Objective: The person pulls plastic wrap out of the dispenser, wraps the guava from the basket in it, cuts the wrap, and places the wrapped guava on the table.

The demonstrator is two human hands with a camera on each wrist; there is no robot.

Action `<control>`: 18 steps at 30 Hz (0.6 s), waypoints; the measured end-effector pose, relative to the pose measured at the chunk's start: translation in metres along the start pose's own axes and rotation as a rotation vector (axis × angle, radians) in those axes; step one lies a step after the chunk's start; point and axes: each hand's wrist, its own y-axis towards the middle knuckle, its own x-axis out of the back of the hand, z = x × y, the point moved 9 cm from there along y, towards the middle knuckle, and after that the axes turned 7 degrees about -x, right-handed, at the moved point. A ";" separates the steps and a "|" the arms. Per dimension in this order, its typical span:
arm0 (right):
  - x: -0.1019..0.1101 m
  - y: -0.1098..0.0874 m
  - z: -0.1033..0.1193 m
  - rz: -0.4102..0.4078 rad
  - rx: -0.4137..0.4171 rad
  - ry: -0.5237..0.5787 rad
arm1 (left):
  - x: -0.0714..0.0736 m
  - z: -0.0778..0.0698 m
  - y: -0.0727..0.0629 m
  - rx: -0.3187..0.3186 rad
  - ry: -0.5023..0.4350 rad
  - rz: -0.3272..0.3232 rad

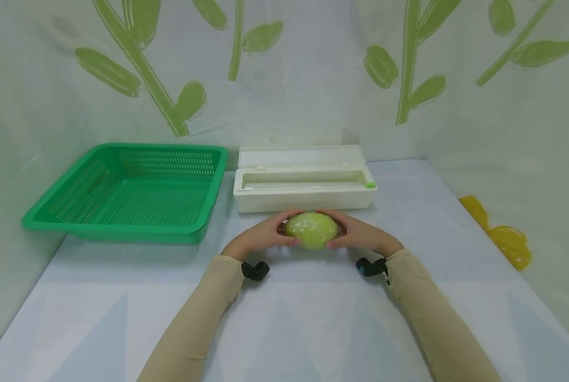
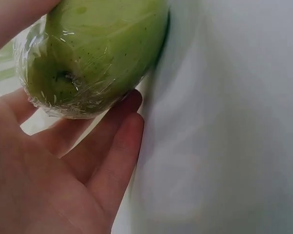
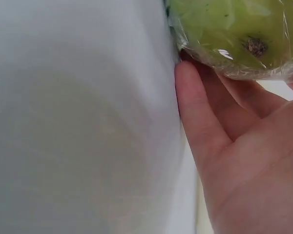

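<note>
A green apple (image 1: 311,230) wrapped in clear cling film lies sideways between my two hands, low over the table. From the left, my left hand (image 1: 264,234) holds it, thumb on the near side and fingers curled round the far side. My right hand (image 1: 362,233) grips the opposite end in the same way. In the left wrist view, the apple's dimpled end (image 2: 63,80) faces the palm under crinkled film. The right wrist view shows its dark, dry blossom end (image 3: 256,46). Just behind the hands stands a long white cling film dispenser (image 1: 305,200), its lid (image 1: 303,156) raised.
A green plastic basket (image 1: 196,231) with perforated walls stands at the back left, beside the dispenser. A small green slider (image 1: 370,185) sits at the dispenser's right end. Behind the table (image 1: 284,323) hangs a pale sheet (image 1: 303,95) printed with leaves.
</note>
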 end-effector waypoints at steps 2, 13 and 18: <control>-0.001 0.003 -0.006 0.004 0.003 0.001 | 0.000 0.001 -0.002 0.012 -0.008 0.007; 0.021 -0.010 -0.002 -0.061 0.052 -0.076 | -0.002 -0.001 -0.013 0.114 0.176 0.090; 0.032 -0.026 0.002 -0.108 0.020 -0.161 | 0.003 -0.016 -0.019 0.174 0.347 0.135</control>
